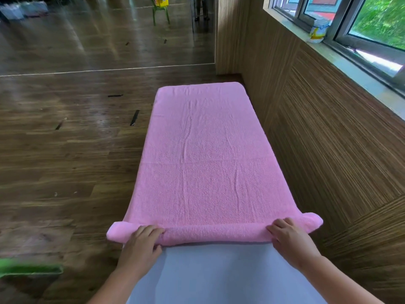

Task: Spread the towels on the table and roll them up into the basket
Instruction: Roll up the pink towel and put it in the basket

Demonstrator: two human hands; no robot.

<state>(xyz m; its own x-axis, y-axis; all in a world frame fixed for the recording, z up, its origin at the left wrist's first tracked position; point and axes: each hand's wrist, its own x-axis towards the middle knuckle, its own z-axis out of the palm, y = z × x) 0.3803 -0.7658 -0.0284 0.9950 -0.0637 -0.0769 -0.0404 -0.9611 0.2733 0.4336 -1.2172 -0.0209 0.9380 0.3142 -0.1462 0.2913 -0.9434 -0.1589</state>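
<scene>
So the pink towel (203, 154) lies spread along the table (219, 273), long axis pointing straight away, its near end a tight crosswise roll (214, 233). Left hand (140, 242) and right hand (289, 238) curl fingers over that roll, one toward each end; everything unrolled lies ahead.

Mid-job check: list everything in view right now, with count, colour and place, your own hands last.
towel: one, pink, spread along the table, near end rolled up
table: one, pale grey-white, bare part shows nearest the person
green object: one, blurred, low at the left edge; cannot tell what it is
chair: one, green, far across the floor
packet: one, white and yellow, on the window sill at right
floor: dark wood, left of the table
left grip: one bare hand, fingers curled over the towel's rolled end, left part
right grip: one bare hand, fingers curled over the rolled end, right part
</scene>
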